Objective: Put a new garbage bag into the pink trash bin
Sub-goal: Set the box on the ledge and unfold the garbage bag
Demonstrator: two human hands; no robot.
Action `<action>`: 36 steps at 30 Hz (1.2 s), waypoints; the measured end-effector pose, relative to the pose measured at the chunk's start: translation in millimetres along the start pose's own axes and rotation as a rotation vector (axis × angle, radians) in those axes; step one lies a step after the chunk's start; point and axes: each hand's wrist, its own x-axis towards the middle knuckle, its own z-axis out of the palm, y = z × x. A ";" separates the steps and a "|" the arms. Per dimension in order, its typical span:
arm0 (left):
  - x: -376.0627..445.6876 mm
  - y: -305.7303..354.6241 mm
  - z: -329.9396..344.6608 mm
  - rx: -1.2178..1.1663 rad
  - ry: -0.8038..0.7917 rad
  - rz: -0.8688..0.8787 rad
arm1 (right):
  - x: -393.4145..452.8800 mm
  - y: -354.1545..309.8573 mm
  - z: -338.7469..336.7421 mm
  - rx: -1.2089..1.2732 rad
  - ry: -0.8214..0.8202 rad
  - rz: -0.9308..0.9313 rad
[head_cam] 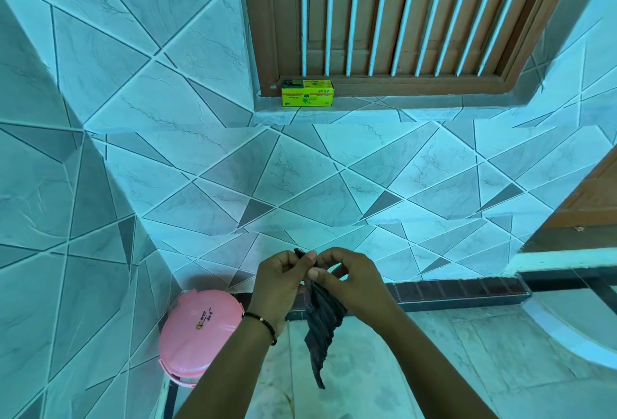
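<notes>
Folded dark garbage bag pinched in my left grip and right grip, pink trash bin lidded below by tiled wall, green box on window sill.

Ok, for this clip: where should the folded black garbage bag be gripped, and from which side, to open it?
Probably at its top edge, from above. The garbage bag hangs pleated and still folded, its lower end free, so only the top offers separable layers. The left hand and right hand already pinch there, one from each side, placed to pull it apart. The pink trash bin waits lid-closed below left.
</notes>
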 end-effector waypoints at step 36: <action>17.8 3.8 1.8 0.155 -0.187 0.031 | 15.3 5.7 -20.7 0.339 0.035 0.249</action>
